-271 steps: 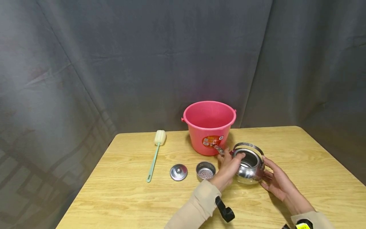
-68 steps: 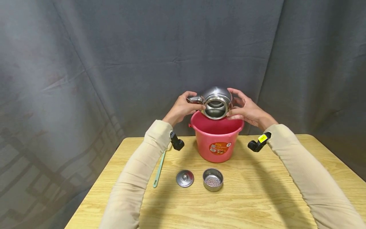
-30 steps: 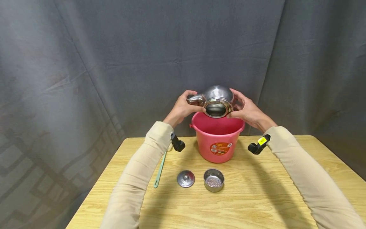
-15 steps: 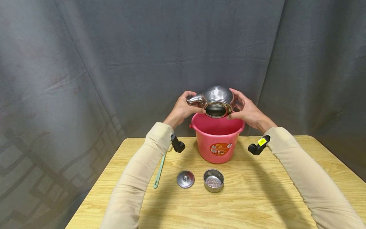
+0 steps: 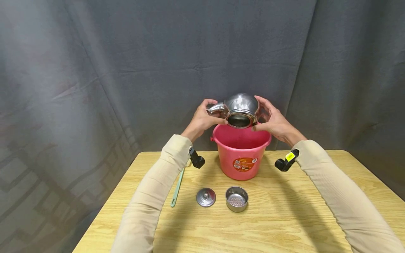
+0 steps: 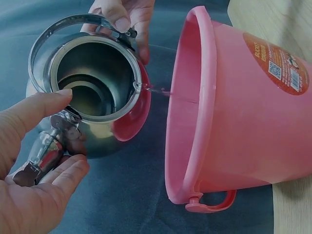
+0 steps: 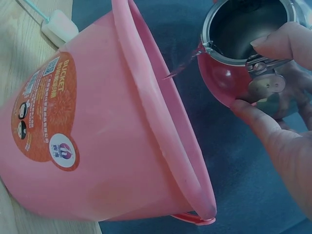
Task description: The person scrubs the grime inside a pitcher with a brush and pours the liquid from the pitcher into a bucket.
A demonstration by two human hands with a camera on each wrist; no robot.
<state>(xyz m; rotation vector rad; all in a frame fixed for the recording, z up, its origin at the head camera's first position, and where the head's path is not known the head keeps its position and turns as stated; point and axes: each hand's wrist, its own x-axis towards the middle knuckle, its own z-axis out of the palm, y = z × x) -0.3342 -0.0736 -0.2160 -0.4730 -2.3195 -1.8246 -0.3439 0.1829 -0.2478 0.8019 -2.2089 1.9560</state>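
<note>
Over the pink bucket (image 5: 227,160), a shiny steel kettle (image 5: 242,102) is tipped with its lidless mouth turned down towards me. My left hand (image 5: 201,120) grips it on the spout side, thumb at the mouth's rim. On the opposite side my right hand (image 5: 274,124) holds the body, its thumb by the rim. In the left wrist view, a thin stream of water (image 6: 160,90) runs from the kettle's lip into the bucket. The right wrist view shows this stream (image 7: 183,66) too. The bucket's bottom is hidden.
A round steel lid (image 5: 206,197) and a perforated strainer basket (image 5: 237,199) sit on the wooden table (image 5: 269,225) before the bucket. A green-handled sponge brush (image 5: 178,188) lies left, partly behind my left sleeve. Grey curtain (image 5: 202,52) hangs behind.
Earlier the kettle was low at the right of the table; both hands have lifted it above the bucket. Since then its mouth has tipped further down. Over the last second it rises only slightly.
</note>
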